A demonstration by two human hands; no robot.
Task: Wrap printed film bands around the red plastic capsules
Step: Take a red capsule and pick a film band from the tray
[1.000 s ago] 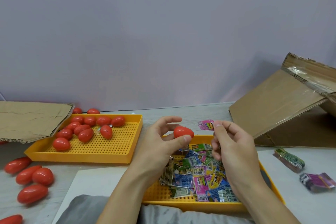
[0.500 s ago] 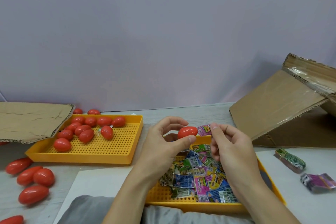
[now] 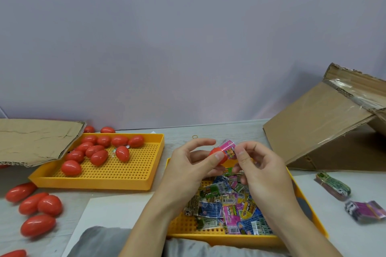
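Hands over band tray (image 3: 311,221): left grip (image 3: 188,165) pinches red capsule (image 3: 217,153), right grip (image 3: 257,165) pinches pink film band (image 3: 228,149); cardboard box (image 3: 325,131) close right.

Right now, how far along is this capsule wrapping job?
Early, it seems. Done: no finished banded capsule is plainly in view. In hand: the left hand holds a red capsule while the right hand slips a pink printed band over its end. Left: bare capsules in the far yellow tray and loose on the table, plus a pile of bands in the near tray.
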